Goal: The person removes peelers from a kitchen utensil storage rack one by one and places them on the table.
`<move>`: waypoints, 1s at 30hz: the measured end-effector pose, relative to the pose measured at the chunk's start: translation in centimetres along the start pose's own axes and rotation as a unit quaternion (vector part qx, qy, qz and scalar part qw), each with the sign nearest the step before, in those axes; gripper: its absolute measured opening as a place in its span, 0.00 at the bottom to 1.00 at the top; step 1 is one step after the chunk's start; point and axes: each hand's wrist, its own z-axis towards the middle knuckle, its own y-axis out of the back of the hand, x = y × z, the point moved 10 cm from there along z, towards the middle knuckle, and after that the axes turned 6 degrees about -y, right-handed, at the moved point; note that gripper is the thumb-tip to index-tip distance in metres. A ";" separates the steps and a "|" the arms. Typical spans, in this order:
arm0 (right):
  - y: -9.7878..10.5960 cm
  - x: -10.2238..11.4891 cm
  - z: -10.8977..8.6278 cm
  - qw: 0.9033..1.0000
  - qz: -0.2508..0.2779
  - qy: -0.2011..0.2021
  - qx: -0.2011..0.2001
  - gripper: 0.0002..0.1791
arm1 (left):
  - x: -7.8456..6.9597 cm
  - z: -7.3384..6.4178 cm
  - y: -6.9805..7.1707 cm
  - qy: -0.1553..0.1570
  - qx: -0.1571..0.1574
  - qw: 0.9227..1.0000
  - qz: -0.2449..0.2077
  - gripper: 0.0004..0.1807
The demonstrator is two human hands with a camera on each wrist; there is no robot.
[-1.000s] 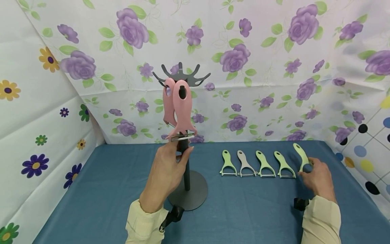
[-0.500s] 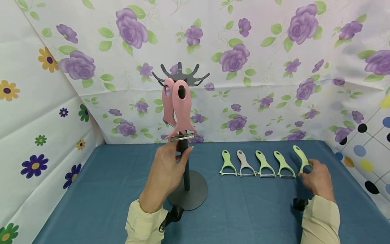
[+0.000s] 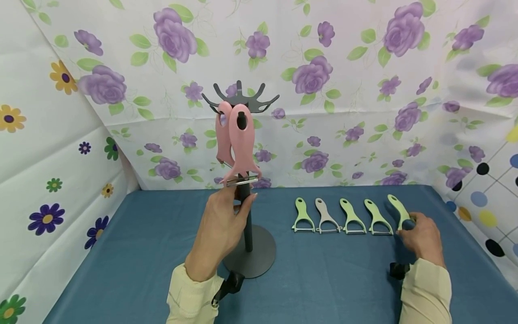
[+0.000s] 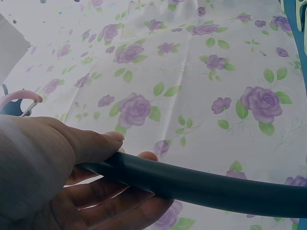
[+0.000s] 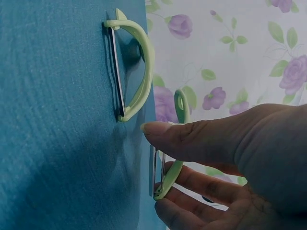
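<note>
My left hand [image 3: 220, 229] grips the dark pole [image 3: 248, 238] of an upright hook stand, thumb on one side and fingers round the other; the pole [image 4: 216, 187] crosses the left wrist view. Two pink peelers [image 3: 243, 148] hang from the stand's front hooks, blades downward. On the right, my right hand [image 3: 425, 236] pinches a light green peeler [image 3: 398, 208] by its blade end, with the handle slanting away to the back left. In the right wrist view, thumb and fingers hold that peeler's frame [image 5: 173, 178] beside its metal blade.
Left of the held peeler, a row of peelers lies on the blue tablecloth [image 3: 323, 279]: several green ones [image 3: 374, 211] and a greyish one [image 3: 322, 209]. The stand's round base [image 3: 263, 258] sits near the table's middle. Flowered sheets [image 3: 356, 90] enclose the back and sides.
The handle end of the peeler in my right hand has dipped slightly toward the table. My left hand keeps its hold on the pole, and the hanging peelers stay put.
</note>
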 end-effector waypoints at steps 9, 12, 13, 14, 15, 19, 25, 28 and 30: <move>0.0 -0.1 0.1 1.000 -0.002 -0.007 -0.007 0.41 | 0.0 0.0 0.0 -0.004 -0.003 1.000 0.001 0.12; -0.1 -0.2 0.2 1.000 -0.002 -0.015 -0.007 0.41 | 0.0 0.0 0.0 -0.005 -0.003 1.000 0.001 0.12; -0.2 -0.2 0.2 1.000 -0.002 -0.018 -0.006 0.41 | 0.0 0.0 0.0 -0.005 -0.003 1.000 0.000 0.12; -0.2 -0.3 0.2 1.000 -0.001 -0.020 -0.006 0.41 | 0.0 0.0 0.0 -0.005 -0.003 1.000 0.001 0.12; -0.3 -0.3 0.3 1.000 -0.001 -0.021 -0.006 0.41 | 0.0 0.0 0.0 -0.006 -0.003 1.000 0.001 0.12; -0.4 -0.4 0.4 1.000 -0.003 -0.020 -0.005 0.41 | 0.0 0.0 0.0 -0.006 -0.003 1.000 0.003 0.12; -0.7 -0.5 0.6 1.000 -0.006 -0.020 -0.003 0.41 | -0.1 0.0 0.1 -0.009 -0.003 1.000 0.005 0.12; -0.6 -0.4 0.5 1.000 -0.008 -0.020 -0.006 0.40 | -0.1 0.0 0.1 -0.011 -0.004 1.000 0.005 0.13; -0.7 -0.4 0.5 1.000 -0.008 -0.021 -0.009 0.40 | -0.1 0.0 0.1 -0.012 -0.004 1.000 0.006 0.13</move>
